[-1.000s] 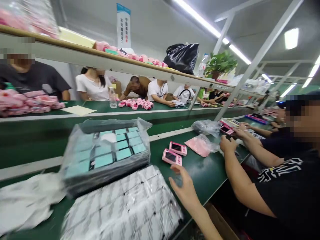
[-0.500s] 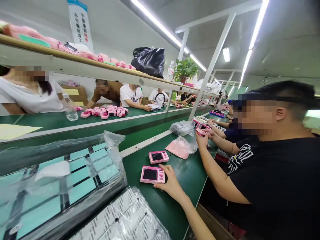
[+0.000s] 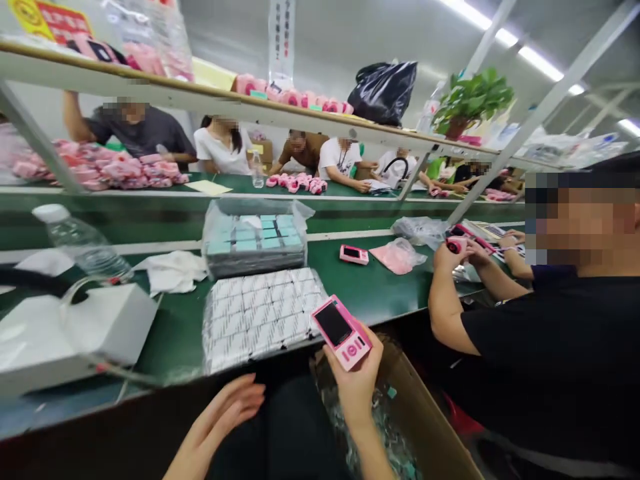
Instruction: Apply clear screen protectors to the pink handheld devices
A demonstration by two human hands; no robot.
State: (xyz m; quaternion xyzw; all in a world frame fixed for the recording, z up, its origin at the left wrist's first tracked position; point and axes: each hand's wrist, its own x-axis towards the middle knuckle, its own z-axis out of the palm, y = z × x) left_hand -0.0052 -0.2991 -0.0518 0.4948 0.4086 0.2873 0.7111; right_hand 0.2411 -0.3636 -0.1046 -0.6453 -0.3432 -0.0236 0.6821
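In my right hand [image 3: 357,373] is a pink toy-like digital camera [image 3: 341,332], tilted, its dark screen and round button pad facing me. My fingers grip its lower end, just in front of the bench edge. My left hand [image 3: 227,417] hovers empty at the lower middle with its fingers stretched out. Beyond the hands lies a plastic-wrapped stack of white printed sheets [image 3: 265,313]. Behind that stands a clear bag of teal pieces [image 3: 255,247]. A second pink camera [image 3: 354,254] rests on the green bench [image 3: 395,290].
A cardboard box [image 3: 425,407] holding clear scraps stands below my right hand. At left are a white device [image 3: 100,333], a water bottle [image 3: 77,237] and crumpled tissue [image 3: 175,270]. A co-worker in a black shirt [image 3: 565,353] sits at right, handling a pink camera. A bag of pink parts [image 3: 399,255] lies nearby.
My right hand has lifted the nearer pink camera off the bench and brought it close to me. My left hand has come into view. The view has swung left.
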